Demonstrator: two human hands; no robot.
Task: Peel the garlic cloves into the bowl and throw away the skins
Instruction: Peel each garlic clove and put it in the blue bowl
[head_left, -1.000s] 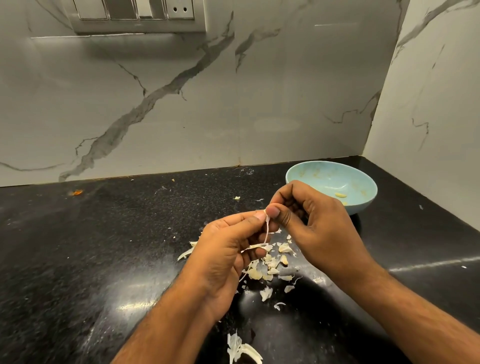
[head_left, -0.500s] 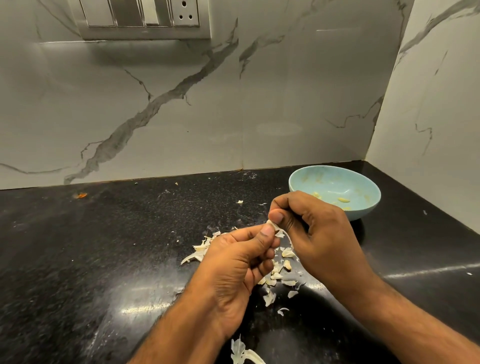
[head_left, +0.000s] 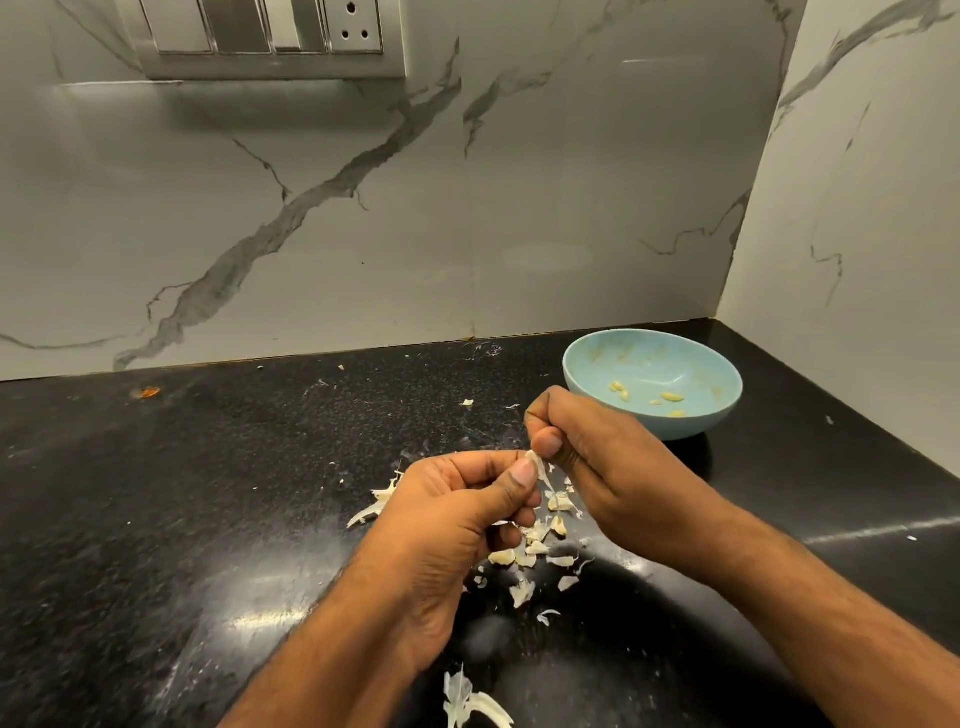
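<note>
I am holding my 2 bare forearms in from the bottom edge, angled toward each other so my hands are meeting at the middle. My left hand (head_left: 457, 514) is sitting lower, fingers curled, thumb lying flat along the top and pinching against the forefinger. My right hand (head_left: 597, 467) is sitting just above and beside it, knuckles up, fingers curled under, thumb tip pressing toward my left thumb.
</note>
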